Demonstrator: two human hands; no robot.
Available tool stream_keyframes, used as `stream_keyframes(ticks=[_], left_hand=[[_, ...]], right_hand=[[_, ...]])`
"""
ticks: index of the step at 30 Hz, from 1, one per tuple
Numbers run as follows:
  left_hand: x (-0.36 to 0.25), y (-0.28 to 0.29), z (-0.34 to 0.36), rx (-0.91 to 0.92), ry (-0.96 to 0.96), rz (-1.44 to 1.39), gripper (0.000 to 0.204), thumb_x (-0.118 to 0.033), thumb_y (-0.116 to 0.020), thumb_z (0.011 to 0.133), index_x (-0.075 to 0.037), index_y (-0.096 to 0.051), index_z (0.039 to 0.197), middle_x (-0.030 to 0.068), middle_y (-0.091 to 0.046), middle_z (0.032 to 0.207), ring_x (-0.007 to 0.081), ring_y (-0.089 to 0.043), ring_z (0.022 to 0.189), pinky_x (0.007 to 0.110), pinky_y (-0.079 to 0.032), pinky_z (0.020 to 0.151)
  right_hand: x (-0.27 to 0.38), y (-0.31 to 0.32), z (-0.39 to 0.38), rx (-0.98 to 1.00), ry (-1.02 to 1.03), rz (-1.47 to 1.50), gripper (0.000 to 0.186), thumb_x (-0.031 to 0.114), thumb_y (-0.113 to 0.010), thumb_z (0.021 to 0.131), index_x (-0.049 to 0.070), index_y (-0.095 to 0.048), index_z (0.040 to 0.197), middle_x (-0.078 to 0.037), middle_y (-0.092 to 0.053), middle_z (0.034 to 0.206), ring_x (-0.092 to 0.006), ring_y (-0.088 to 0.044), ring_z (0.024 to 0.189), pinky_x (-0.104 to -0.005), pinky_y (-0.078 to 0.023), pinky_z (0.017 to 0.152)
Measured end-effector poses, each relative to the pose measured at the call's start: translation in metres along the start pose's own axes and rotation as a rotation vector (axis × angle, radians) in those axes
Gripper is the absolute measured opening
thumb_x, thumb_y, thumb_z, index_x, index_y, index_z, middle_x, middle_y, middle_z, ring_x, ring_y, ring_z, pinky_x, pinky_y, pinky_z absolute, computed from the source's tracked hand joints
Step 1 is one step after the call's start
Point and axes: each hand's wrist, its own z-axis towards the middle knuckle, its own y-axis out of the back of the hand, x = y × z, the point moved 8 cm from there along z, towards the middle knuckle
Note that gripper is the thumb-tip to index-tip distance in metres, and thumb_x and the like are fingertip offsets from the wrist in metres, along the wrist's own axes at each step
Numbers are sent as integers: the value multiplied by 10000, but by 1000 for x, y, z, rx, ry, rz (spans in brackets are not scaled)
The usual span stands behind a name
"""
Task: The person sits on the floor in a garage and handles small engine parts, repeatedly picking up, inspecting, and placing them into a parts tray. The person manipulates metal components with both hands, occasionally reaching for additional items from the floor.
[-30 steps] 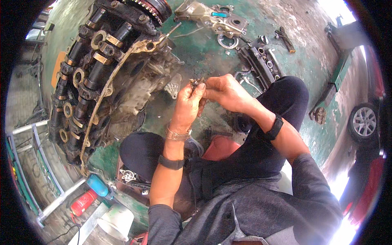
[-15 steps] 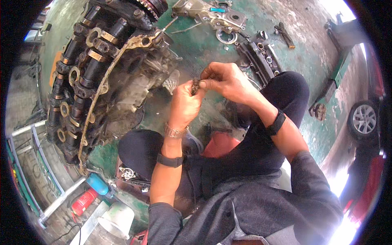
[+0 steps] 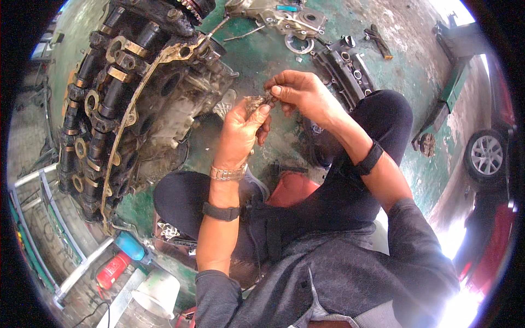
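Note:
My left hand (image 3: 236,130), with a metal watch band at the wrist, is closed around a small, grimy, brownish-grey piece (image 3: 255,104) with a rough, crumpled look. Its kind cannot be made out. The thumb lies along its near side. My right hand (image 3: 306,97) pinches the piece's right end between thumb and fingers, so both hands meet on it in front of my knees. To the left of them stands a large, dirty engine (image 3: 123,104), its camshafts exposed and a pale gasket edge running down its side. Neither hand touches the engine.
Past my hands, a black valve cover (image 3: 345,68), a metal ring (image 3: 299,44) and a cast metal cover (image 3: 273,17) lie on the green floor. A red fire extinguisher (image 3: 114,270) and white bucket (image 3: 157,292) stand lower left. A car wheel (image 3: 485,156) is far right.
Both hands have turned and drawn slightly apart, exposing more of the grimy piece between them. My right hand has risen a little. The view has shifted slightly.

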Motion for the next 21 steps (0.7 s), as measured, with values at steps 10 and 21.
stream_keyframes(ticks=[10,21], left_hand=[[6,8,2,-53,67,-81,206,-262,-553,927,-73,-545,843,1,-524,617,91,-462,456,224,-344,400],[15,10,2,-103,208,-360,507,-473,-359,951,-15,-565,880,84,-563,641,168,-485,462,279,-372,419]], right_hand=[[3,-14,-2,151,85,59,235,161,-638,868,8,-639,1047,18,-604,784,-50,-505,635,-211,-438,579],[0,3,0,0,5,124,229,214,-627,882,3,-630,971,13,-611,793,-64,-520,624,-225,-446,579]])
